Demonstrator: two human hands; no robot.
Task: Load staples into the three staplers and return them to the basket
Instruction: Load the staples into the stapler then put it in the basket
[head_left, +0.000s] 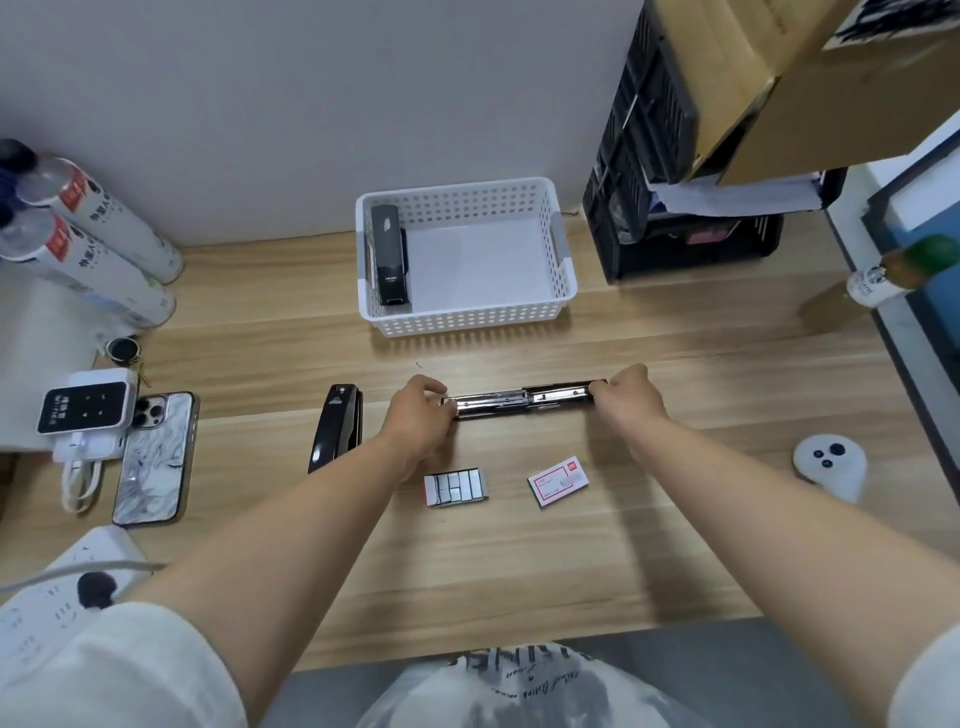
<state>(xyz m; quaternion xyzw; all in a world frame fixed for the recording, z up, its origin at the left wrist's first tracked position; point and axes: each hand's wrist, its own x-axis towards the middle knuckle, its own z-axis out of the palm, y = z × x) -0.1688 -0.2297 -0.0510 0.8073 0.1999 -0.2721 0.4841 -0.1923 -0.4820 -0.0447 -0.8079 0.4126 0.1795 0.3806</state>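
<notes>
A stapler (524, 404) lies swung fully open and flat on the wooden desk, its metal staple channel facing up. My left hand (418, 415) grips its left end and my right hand (631, 397) grips its right end. A second black stapler (336, 427) lies shut to the left of my left hand. A third dark stapler (388, 253) lies along the left wall of the white perforated basket (563, 265) at the back. An open tray of staple strips (455, 487) and its red-and-white box sleeve (558, 480) lie just in front of my hands.
Two phones (153, 460) and a charger with cable sit at the left, with cans (98, 244) behind them. A power strip (57, 587) is at the near left. Black crates (675, 228) and cardboard boxes stand at the back right. A white controller (828, 462) lies at the right.
</notes>
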